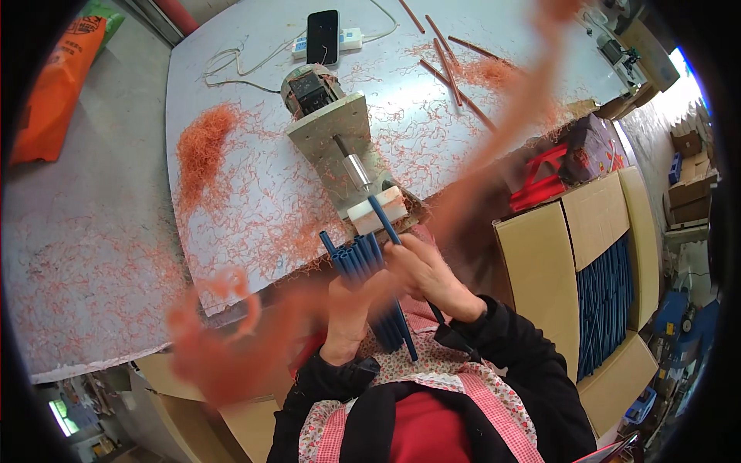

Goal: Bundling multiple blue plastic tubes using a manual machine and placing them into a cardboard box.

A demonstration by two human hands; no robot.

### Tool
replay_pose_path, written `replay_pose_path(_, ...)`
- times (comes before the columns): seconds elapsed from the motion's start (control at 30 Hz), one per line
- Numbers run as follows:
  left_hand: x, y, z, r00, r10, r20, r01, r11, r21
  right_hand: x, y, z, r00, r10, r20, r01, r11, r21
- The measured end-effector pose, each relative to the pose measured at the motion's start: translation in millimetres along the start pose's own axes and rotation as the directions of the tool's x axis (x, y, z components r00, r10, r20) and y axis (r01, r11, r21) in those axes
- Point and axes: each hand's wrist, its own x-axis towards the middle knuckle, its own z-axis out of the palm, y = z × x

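My left hand (353,307) is closed around a bundle of dark blue tubes (356,256), their open ends pointing away from me. My right hand (434,279) grips a single blue tube (383,218), whose far end lies at a white block (386,207). Behind that block sits a metal chuck (356,170) on the shaft of an electric motor (310,89), bolted to a metal plate. Whether the tube touches the cutting part is hidden by the block. The fingers of my left hand are partly blurred.
Orange shavings (207,150) litter the white table (262,177). Several reddish rods (446,71) lie at the far right, and a phone (323,37) rests on a power strip. An open carton (540,278) of blue tubes stands to my right. Blurred orange strands (224,339) cross the foreground.
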Motion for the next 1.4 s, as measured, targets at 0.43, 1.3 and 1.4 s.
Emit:
replay_pose_path(0.43, 16, 4, 19, 0.99, 0.134, -0.048, -0.131, 0.99, 0.06, -32, 9, -4, 0.987, -0.101, -0.127, 0.063, 0.96, -0.274)
replay_pose_path(1.3, 9, 10, 15, 0.988, 0.154, 0.0, -0.154, 0.988, 0.002, -5, 3, -11, 0.996, -0.085, -0.019, 0.077, 0.961, -0.266)
replay_pose_path(1.4, 9, 20, 24, 0.996, 0.085, 0.005, -0.085, 0.996, -0.019, -24, 7, -19, 0.99, 0.136, 0.033, -0.135, 0.99, -0.047)
